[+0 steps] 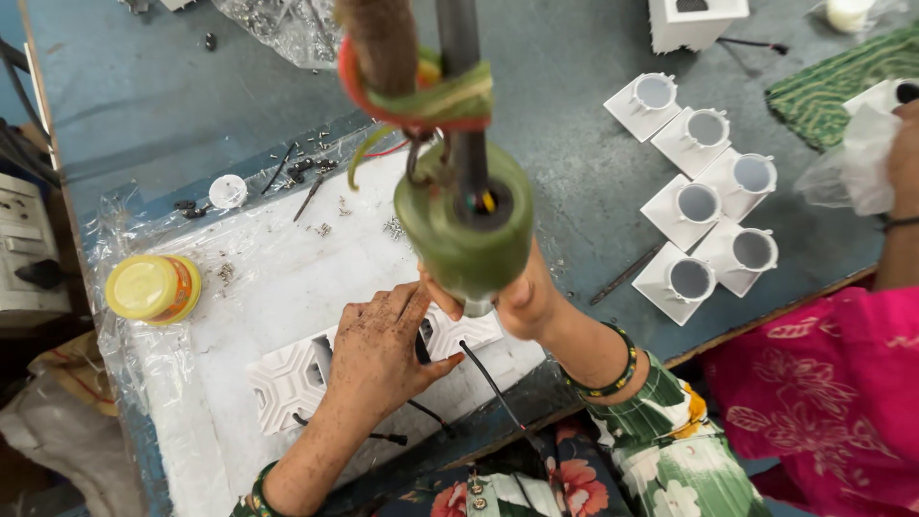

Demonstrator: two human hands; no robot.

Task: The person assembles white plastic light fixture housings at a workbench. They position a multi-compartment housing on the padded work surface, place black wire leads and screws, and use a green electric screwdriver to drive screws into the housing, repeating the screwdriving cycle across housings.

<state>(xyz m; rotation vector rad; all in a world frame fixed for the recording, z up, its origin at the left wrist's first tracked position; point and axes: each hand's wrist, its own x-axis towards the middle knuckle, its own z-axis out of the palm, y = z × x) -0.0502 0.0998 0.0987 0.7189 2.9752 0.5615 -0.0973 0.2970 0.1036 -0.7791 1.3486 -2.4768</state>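
A white patterned plastic fitting (316, 373) lies flat on a white sheet (239, 306) at the near edge of a blue-grey worktable (574, 115). The person's left hand (378, 349) rests palm-down on it, fingers spread and pressing, not curled around anything. Just past those fingertips the right hand (522, 297) is wrapped around the lower end of a hanging green power screwdriver (466, 225), whose tip sits between the two hands, right over the fitting. Black wires (488, 378) trail from under the fingers toward the person's body.

This looks like the fastening step: the fitting pinned, the driver tip brought onto a screw point. The tip itself is hidden, so whether it is seated cannot be told. Driving it home would call for a steady left hand and a straight downward push.

Loose screws (306, 172) lie scattered beyond the fingertips, a yellow-lidded jar (153, 287) well to the left, and white cup-shaped housings (704, 206) well to the right, near another person's hand (905, 144).
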